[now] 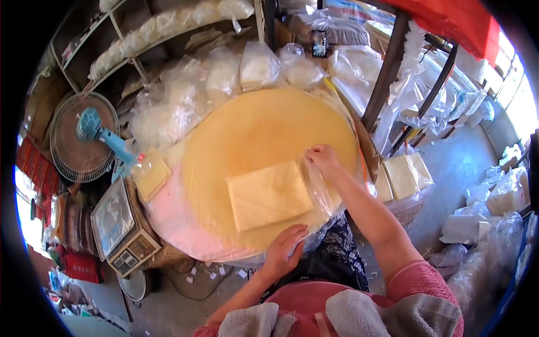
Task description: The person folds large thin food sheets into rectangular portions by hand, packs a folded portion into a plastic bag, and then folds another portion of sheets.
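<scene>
A yellow surface [264,121] bears a flat cream packet [271,196], right grip [321,157] pinching clear plastic [320,194], left grip [285,250] unclenched.

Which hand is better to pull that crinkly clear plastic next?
Probably the right hand: it looks closed on the clear plastic at the yellow stack's end. The left hand, fingers extended by the stack's lower edge, seems to hold nothing.
</scene>
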Action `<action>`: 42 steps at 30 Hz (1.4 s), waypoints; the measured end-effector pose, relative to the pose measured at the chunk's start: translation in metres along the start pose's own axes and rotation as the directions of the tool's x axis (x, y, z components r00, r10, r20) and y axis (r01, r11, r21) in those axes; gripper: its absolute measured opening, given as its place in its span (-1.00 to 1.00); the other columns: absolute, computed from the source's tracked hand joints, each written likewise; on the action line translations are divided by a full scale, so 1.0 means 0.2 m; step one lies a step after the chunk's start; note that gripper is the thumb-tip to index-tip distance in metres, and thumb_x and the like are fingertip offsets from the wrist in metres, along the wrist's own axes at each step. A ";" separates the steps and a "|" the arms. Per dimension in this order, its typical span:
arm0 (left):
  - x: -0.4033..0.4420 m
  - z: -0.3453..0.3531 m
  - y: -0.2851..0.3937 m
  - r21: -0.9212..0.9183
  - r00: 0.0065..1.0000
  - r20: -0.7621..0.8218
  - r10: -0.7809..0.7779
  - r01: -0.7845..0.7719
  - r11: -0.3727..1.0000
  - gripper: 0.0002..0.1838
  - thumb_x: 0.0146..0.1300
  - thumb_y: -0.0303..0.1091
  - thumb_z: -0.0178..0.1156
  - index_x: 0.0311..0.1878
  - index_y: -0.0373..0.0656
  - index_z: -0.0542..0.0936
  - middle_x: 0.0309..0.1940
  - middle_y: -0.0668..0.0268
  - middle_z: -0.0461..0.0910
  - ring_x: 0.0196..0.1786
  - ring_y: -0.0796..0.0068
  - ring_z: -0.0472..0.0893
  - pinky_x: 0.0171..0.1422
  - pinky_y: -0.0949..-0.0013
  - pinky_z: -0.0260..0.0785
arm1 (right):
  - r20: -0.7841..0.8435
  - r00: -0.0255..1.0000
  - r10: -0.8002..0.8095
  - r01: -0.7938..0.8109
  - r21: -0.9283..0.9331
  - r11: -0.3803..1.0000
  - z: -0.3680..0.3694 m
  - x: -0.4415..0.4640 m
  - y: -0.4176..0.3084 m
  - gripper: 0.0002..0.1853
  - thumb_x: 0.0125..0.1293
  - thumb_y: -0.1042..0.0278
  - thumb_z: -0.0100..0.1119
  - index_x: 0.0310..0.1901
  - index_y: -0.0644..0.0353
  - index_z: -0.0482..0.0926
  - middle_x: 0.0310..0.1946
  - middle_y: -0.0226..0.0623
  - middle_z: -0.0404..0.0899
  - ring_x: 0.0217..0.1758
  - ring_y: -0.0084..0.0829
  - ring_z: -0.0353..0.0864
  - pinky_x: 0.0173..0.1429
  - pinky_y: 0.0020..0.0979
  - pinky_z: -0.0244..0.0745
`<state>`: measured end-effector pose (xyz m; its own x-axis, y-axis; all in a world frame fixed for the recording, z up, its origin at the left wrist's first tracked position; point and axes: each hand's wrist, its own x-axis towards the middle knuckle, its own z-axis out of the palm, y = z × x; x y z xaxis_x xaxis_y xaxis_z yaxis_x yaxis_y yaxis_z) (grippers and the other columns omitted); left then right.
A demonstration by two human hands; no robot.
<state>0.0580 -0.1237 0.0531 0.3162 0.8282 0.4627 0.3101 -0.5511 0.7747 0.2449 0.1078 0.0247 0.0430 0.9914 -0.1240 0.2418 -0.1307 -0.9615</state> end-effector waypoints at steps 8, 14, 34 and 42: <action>0.00 -0.12 0.05 -0.271 0.919 -0.074 -0.387 0.355 0.895 -0.68 0.22 -0.51 0.16 0.06 -0.24 0.51 0.02 0.09 0.57 0.11 0.20 0.55 0.17 0.31 0.39 | -0.021 0.946 -0.325 0.324 0.154 0.933 0.09 -0.07 -0.56 -0.86 0.26 0.40 0.16 -0.44 0.20 0.53 -0.63 -0.53 0.38 -0.58 -0.67 0.35 -0.47 -0.56 0.25; 0.13 -0.27 -0.01 -0.952 0.715 0.074 -0.695 0.258 0.165 -0.52 0.41 -0.07 -0.04 0.19 -0.25 0.37 0.09 0.00 0.48 0.17 0.05 0.50 0.30 0.08 0.32 | 0.306 0.438 -0.845 0.875 0.072 0.479 0.12 -0.63 -1.08 -0.87 0.17 0.36 0.25 -0.31 0.19 0.53 -0.47 -0.36 0.50 -0.44 -0.47 0.52 -0.35 -0.42 0.42; 0.27 0.35 0.18 -0.838 0.777 -0.014 -0.629 0.335 0.431 -0.41 -0.05 -0.50 0.22 0.15 -0.32 0.37 -0.10 0.15 0.54 -0.08 0.32 0.59 0.04 0.26 0.51 | 0.291 0.957 -0.016 -0.236 0.806 0.542 -0.48 -1.36 0.28 -0.42 0.28 0.09 0.25 0.22 0.21 0.32 -0.03 -0.39 0.55 0.00 -0.48 0.56 0.08 -0.41 0.47; 0.36 0.75 0.28 -0.164 0.863 0.497 0.094 -0.013 0.986 -0.26 0.15 -0.29 0.34 0.36 -0.24 0.24 0.31 0.04 0.31 0.40 0.17 0.26 0.44 0.21 0.10 | -0.187 0.941 0.280 0.163 0.981 0.109 -0.98 -1.35 0.75 -0.39 0.32 0.08 0.14 0.30 0.25 0.28 0.19 -0.13 0.45 0.23 -0.10 0.44 0.28 0.05 0.33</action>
<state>0.2331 -0.1090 0.0644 0.7472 0.6126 0.2577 0.1546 -0.5373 0.8291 0.4591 -0.1822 -0.0374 0.2898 0.8946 -0.3402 -0.9171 0.1580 -0.3660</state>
